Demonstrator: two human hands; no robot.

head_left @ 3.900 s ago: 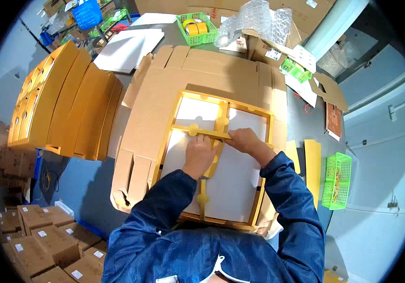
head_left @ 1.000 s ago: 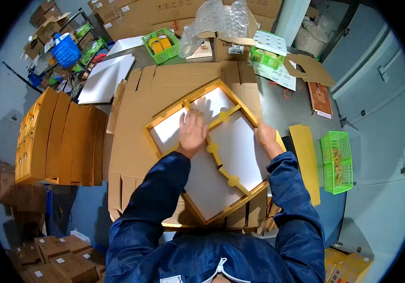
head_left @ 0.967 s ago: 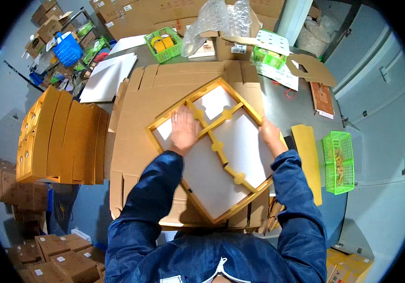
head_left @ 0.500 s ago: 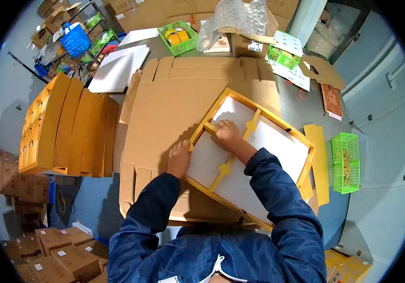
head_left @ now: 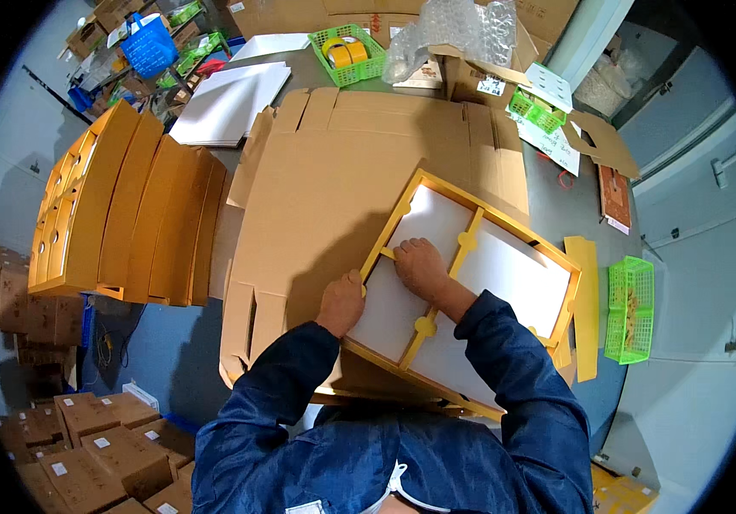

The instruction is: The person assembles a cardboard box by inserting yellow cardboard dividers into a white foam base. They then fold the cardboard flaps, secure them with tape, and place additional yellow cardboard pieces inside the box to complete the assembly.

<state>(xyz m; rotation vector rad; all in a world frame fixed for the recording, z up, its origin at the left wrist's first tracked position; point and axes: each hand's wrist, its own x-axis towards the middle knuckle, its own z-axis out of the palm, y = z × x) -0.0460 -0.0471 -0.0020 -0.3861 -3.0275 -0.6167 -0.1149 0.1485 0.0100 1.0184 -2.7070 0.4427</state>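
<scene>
A yellow wooden frame (head_left: 476, 221) with crossbars over white panels lies at a slant on a large flattened brown cardboard box (head_left: 334, 180) on the table. My left hand (head_left: 342, 300) grips the frame's near-left edge. Flat on a white panel near a crossbar rests my right hand (head_left: 419, 265), fingers pressing down. Both forearms wear dark blue sleeves.
Yellow frames (head_left: 102, 206) stand stacked on edge at the left. White sheets (head_left: 231, 98) lie at the back. Green baskets (head_left: 347, 53) (head_left: 629, 308) sit at back and right, a yellow strip (head_left: 586, 308) beside the frame. Brown cartons (head_left: 85, 428) lie on the floor, lower left.
The frame has been turned and shifted to the right side of the cardboard. My left hand moved to its near-left edge; my right hand now presses on a panel.
</scene>
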